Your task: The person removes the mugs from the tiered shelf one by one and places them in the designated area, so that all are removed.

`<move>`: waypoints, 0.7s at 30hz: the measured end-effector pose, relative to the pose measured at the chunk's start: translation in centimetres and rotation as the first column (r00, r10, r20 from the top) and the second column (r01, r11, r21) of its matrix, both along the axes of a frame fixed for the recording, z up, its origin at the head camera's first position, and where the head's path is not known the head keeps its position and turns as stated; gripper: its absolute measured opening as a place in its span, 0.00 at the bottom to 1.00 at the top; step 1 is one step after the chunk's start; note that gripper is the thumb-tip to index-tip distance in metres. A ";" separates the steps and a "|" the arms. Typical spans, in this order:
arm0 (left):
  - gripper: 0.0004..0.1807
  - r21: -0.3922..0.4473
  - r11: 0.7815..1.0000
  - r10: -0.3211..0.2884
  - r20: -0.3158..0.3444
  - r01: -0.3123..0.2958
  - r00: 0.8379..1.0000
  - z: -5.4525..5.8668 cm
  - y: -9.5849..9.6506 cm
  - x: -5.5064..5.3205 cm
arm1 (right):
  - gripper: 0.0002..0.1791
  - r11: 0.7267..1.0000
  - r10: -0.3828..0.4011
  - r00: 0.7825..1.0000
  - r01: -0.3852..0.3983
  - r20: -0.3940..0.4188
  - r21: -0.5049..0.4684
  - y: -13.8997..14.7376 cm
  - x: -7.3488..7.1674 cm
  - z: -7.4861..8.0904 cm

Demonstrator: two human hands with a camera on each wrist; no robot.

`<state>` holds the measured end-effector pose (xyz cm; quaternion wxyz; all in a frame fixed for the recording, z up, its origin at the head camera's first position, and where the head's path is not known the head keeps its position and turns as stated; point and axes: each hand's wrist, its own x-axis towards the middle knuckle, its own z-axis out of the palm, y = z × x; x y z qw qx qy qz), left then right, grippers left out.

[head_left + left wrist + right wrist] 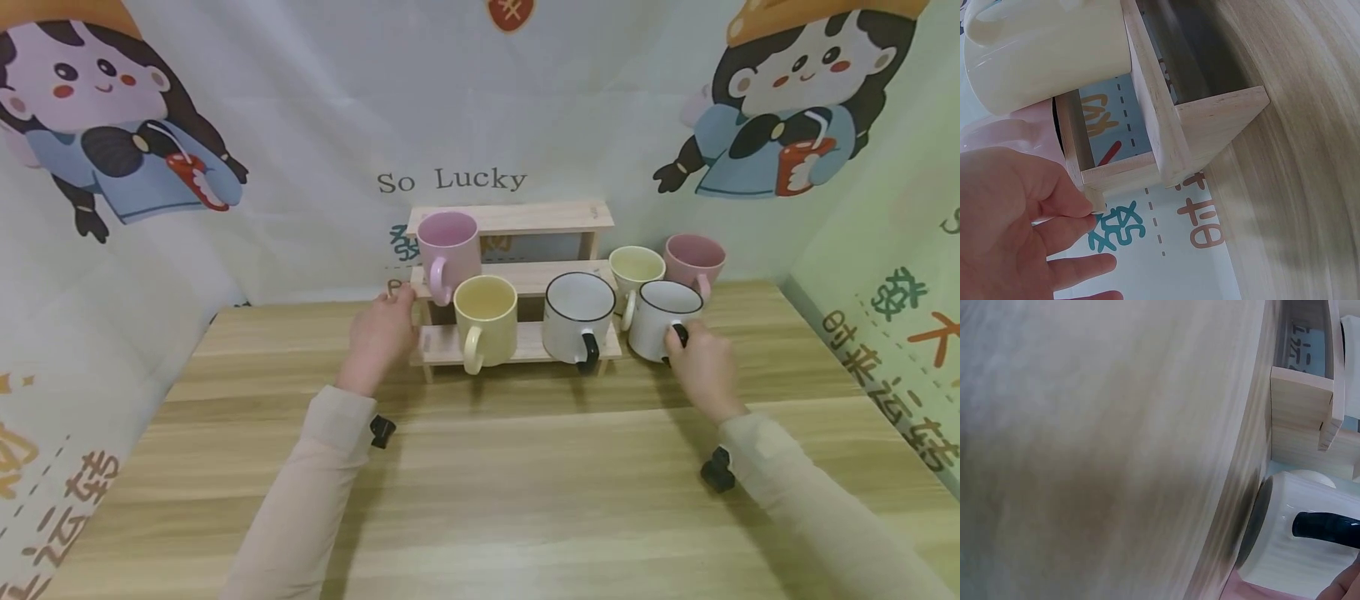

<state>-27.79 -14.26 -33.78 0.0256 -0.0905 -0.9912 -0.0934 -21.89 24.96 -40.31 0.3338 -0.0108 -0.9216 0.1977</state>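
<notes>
My left hand [381,335] is at the left end of the wooden tiered rack [536,218]. Its thumb and index finger pinch the corner of the middle shelf [1092,195], the other fingers extended. To the right of the rack, my right hand [705,367] holds a white mug [658,323] by its black handle [1329,529]. That mug is upright; whether its base touches the table I cannot tell. On the rack, a pink mug [450,250] stands on the middle shelf, and a yellow mug [487,321] and another black-rimmed white mug [573,321] stand on the lowest.
Behind the held mug stand a pale yellow cup [636,265] and a darker pink mug [694,258], on the right. The wood-grain table [480,492] stretches toward me. A printed cloth [315,167] hangs behind and at both sides.
</notes>
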 end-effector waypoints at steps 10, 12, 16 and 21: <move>0.27 0.000 1.000 -0.014 -0.021 0.014 1.000 -0.4 0.0 0.3 | 0.15 1.000 -0.025 0.999 0.026 0.044 -0.015 -0.4 0.1 -0.3; 0.28 0.002 1.000 -0.015 -0.026 0.015 1.000 -0.3 0.0 0.2 | 0.15 1.000 -0.022 0.997 0.024 0.070 -0.015 -0.5 -0.1 0.0; 0.29 0.005 1.000 -0.014 -0.035 0.014 0.999 -0.2 0.0 0.1 | 0.17 1.000 -0.004 0.993 0.007 0.115 -0.021 -0.7 -0.3 0.4; 0.29 0.002 1.000 -0.011 -0.042 0.011 0.999 -0.1 0.1 0.2 | 0.19 1.000 -0.004 0.989 0.008 0.151 -0.030 -1.2 -0.4 0.4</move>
